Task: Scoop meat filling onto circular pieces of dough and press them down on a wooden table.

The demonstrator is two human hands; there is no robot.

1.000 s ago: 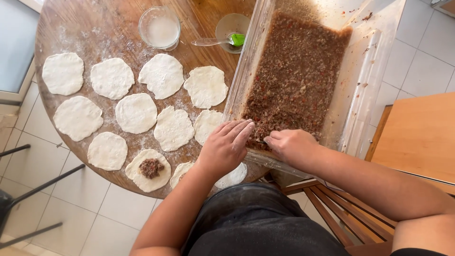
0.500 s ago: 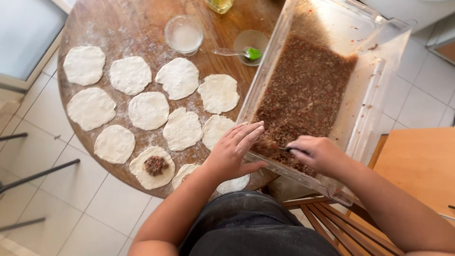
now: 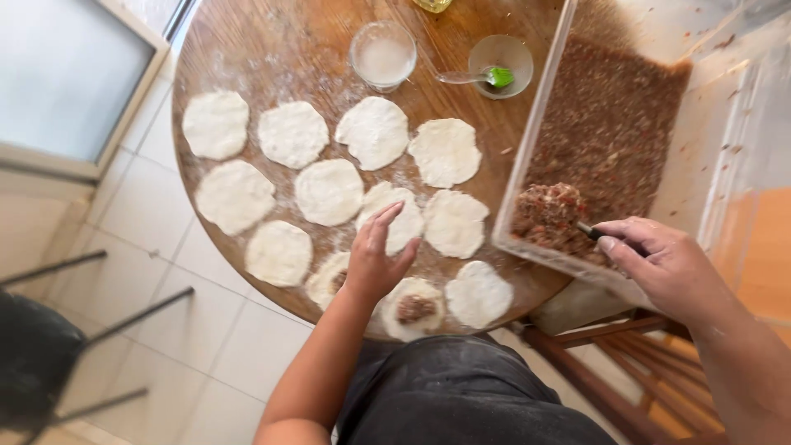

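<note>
Two hands at work: right hand (image 3: 663, 268) grips a spoon (image 3: 587, 231) loaded with minced filling (image 3: 548, 210) inside the clear tub (image 3: 527, 156); left hand (image 3: 375, 259), fingers spread, rests over dough rounds (image 3: 329, 191). Beyond, two glass bowls (image 3: 383, 53) on the round wooden table (image 3: 272, 49).

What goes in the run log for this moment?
left hand: flat on dough round | right hand: spoon lifting mince | tub

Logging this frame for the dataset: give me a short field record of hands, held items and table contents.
left hand: open, resting on dough rounds
right hand: grips a dark-handled utensil lifting a scoop of minced filling
container: clear tub holding filling, on table edge
filled rounds: one clearly, another part hidden under the left hand
table: round wooden, floured
</note>
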